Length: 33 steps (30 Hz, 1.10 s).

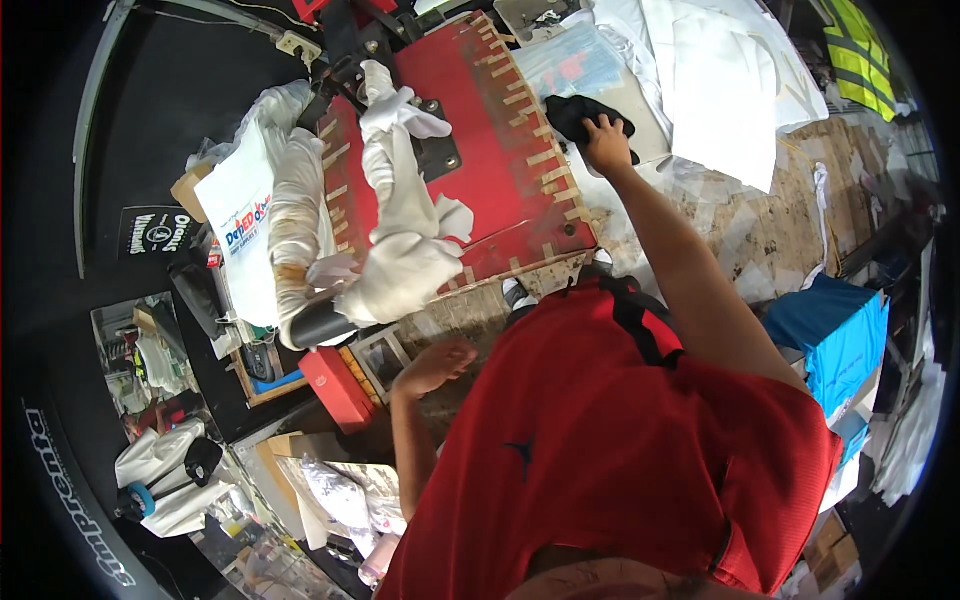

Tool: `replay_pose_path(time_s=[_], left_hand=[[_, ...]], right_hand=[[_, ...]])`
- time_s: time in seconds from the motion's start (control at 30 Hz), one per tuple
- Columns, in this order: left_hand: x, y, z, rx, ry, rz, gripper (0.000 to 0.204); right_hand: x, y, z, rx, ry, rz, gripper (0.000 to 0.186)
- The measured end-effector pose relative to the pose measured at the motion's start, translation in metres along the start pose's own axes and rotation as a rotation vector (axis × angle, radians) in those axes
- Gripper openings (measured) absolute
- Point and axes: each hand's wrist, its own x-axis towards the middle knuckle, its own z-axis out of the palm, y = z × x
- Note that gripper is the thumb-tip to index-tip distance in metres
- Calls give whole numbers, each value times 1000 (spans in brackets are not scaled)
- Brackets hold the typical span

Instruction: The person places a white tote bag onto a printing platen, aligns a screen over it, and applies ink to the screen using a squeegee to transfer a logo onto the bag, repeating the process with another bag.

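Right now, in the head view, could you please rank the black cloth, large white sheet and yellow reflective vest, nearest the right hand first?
1. Black cloth: under the right hand.
2. White sheet: right of the hand.
3. Yellow vest: upper right.

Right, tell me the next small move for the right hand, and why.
Probably close the fingers of the right hand on the black cloth and lift it slightly: that hand rests on top of the cloth, beside the red press plate, while the left hand hangs apart and looks empty.
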Motion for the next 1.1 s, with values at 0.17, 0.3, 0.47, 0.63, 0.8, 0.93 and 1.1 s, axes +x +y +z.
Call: replay_pose_path(time_s=[0.17,0.3,0.47,0.63,0.8,0.93,1.1], left_hand=[[40,37,46,67,33,292,31],[57,66,65,-169,-74,380,30],[86,113,79,57,-169,745,43],[115,142,106,323,168,1110,83],[112,149,102,230,43,977,66],[114,146,99,227,4,996,52],[105,148,79,158,-169,1028,42]], right_hand=[[-28,38,-24,370,-192,95,43],[-88,70,-64,1253,-530,459,38],[-170,46,-122,1713,-876,868,26],[-220,-37,-146,1857,-748,508,48],[-230,-53,-154,1465,-678,344,37],[-227,-70,-177,778,-423,230,37],[-225,-77,-178,1047,-168,-38,95]])
